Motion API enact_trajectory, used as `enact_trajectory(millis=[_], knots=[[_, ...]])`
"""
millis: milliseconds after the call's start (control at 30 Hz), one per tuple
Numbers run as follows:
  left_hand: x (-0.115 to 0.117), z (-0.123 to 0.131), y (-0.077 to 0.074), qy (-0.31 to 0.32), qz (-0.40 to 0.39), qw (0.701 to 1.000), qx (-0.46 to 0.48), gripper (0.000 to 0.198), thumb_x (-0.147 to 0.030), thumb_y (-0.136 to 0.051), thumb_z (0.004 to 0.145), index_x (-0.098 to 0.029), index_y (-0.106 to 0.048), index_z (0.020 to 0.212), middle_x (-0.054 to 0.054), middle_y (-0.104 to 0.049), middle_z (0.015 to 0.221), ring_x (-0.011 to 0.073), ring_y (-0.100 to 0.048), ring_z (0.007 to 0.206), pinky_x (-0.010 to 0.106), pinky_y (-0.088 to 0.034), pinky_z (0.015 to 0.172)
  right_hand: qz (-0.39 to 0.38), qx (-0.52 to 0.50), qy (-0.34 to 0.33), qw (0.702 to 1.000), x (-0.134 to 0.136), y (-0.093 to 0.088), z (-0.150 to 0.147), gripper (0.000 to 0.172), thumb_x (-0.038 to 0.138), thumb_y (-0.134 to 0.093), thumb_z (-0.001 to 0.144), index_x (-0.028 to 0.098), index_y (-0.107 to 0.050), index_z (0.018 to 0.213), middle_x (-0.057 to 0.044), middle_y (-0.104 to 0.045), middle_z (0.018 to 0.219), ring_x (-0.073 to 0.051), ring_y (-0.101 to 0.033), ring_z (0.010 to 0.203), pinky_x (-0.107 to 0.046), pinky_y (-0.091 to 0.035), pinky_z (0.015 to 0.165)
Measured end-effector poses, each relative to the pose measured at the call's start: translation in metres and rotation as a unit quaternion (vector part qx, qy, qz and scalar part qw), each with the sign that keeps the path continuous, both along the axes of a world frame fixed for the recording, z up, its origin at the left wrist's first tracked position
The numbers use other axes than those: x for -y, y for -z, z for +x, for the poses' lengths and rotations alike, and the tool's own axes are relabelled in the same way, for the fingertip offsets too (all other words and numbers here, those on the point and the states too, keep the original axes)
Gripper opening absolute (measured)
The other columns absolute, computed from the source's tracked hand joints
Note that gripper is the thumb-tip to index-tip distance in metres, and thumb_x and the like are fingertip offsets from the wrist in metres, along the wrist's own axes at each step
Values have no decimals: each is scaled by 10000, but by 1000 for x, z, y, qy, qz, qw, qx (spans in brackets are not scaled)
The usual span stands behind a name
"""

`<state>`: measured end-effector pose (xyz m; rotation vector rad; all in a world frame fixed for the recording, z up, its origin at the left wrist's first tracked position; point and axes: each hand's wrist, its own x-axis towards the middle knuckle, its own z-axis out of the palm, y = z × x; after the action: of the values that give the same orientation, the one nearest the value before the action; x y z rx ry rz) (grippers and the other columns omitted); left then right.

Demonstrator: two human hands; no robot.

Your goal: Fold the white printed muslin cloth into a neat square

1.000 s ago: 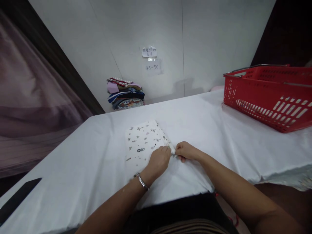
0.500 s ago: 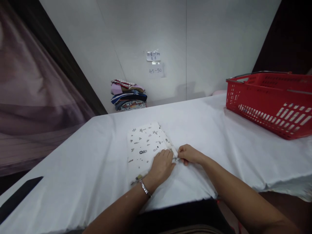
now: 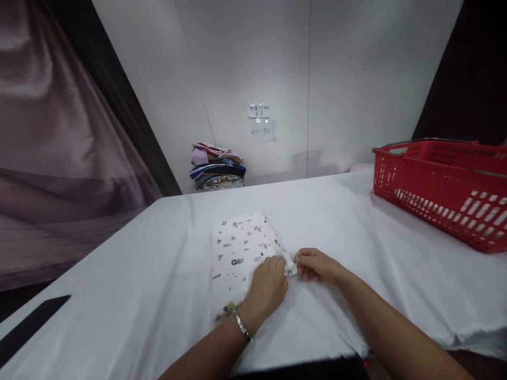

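Observation:
A folded white cloth (image 3: 233, 274) printed with small dark motifs lies flat on the white-covered table (image 3: 336, 216). My left hand (image 3: 268, 282), with a silvery bracelet at the wrist, rests on the cloth's right part, its fingers curled at the edge. Just to the right, my right hand (image 3: 317, 265) pinches the tip of the cloth's near right corner, where several layers show. The pinched bit itself is mostly hidden by the fingers. The exact kind of cloth article cannot be made out.
A red plastic basket (image 3: 439, 184) stands on the right of the table. A stack of folded fabrics (image 3: 219, 168) is at the far edge by the wall, below two paper signs (image 3: 261, 131). A dark flat item (image 3: 35, 324) lies at the left; a pinkish curtain (image 3: 71, 174) hangs beyond.
The camera view has tilted up, so everything sits lower in the picture. My right hand still pinches the corner, which now shows a little more between the hands. My left fingers look more curled.

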<state>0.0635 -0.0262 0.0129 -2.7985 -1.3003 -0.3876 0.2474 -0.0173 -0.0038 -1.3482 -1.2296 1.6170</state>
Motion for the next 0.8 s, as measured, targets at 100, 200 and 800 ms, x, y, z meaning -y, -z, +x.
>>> enact_trajectory(millis=[100, 200, 800], knots=[[0, -1, 0, 3, 2, 1000, 6, 214, -91, -451, 713, -189, -477, 901, 47, -544, 907, 210, -484, 851, 354, -420, 733, -16, -13, 26, 999, 1, -3, -3, 342, 492, -530, 781, 165, -552, 877, -33, -647, 762, -112, -619, 526, -164, -383, 348], [1, 1, 3, 13, 3, 1000, 1, 217, -77, -431, 725, -182, -490, 905, 49, -548, 899, 211, -489, 842, 364, -428, 738, -24, -28, 14, 999, 3, -3, -12, 518, 543, -541, 776, 183, -471, 1141, -63, -655, 819, -155, -650, 607, -216, -486, 424], [-44, -30, -36, -1, -102, 994, 38, 224, -333, -456, 836, -237, -596, 983, 10, -643, 985, 186, -574, 912, 316, -443, 793, 53, 27, 52, 997, 5, 12, -28, 586, 362, -536, 790, 229, -322, 1319, 29, -521, 720, -97, -570, 464, -167, -392, 327]])
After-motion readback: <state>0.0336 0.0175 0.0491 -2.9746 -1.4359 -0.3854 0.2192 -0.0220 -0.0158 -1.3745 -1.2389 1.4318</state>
